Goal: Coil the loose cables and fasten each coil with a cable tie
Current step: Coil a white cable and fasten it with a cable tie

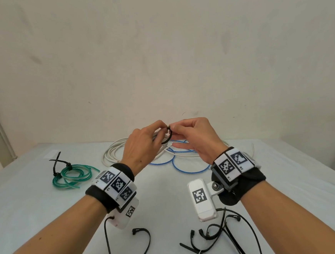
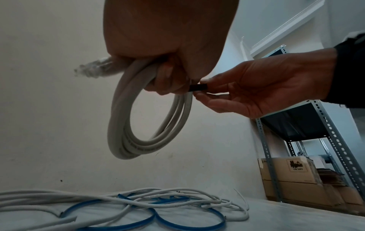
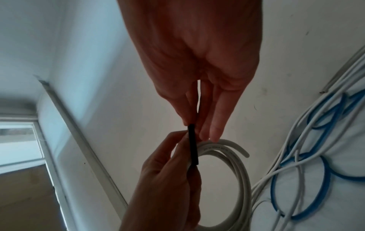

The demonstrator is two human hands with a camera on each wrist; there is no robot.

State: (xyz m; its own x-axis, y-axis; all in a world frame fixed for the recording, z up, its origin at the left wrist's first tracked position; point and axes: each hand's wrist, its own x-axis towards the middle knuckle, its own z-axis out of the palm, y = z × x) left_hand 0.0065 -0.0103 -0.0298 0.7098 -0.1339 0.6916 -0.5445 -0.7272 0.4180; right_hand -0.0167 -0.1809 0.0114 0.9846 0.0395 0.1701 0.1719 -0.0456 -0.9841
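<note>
1. Up above the bench point(image 1: 168, 203), the white cable coil point(image 2: 126, 140) is gripped in the left hand point(image 1: 142, 147).
2. Black cable tie point(image 3: 193, 148), against the coil, is pinched by the right hand point(image 1: 195, 138).

Both hands are raised over the middle of the table point(image 1: 38, 207), the left hand point(image 1: 142, 147) at 9 o'clock of the right hand point(image 1: 195, 140), fingertips meeting on a cable tie point(image 1: 168, 135). A cable coil point(image 2: 138, 125) hangs from the left hand. Under them, toward 12 o'clock, loose cables point(image 1: 181, 157) lie tangled on the table. A tied coil point(image 1: 74, 175) lies at 10 o'clock. Spare ties point(image 1: 217, 237) lie at 6 o'clock, near the table's front edge. A wall point(image 1: 157, 57) stands behind the table; a shelf rack point(image 2: 308, 125) stands off at 3 o'clock.
</note>
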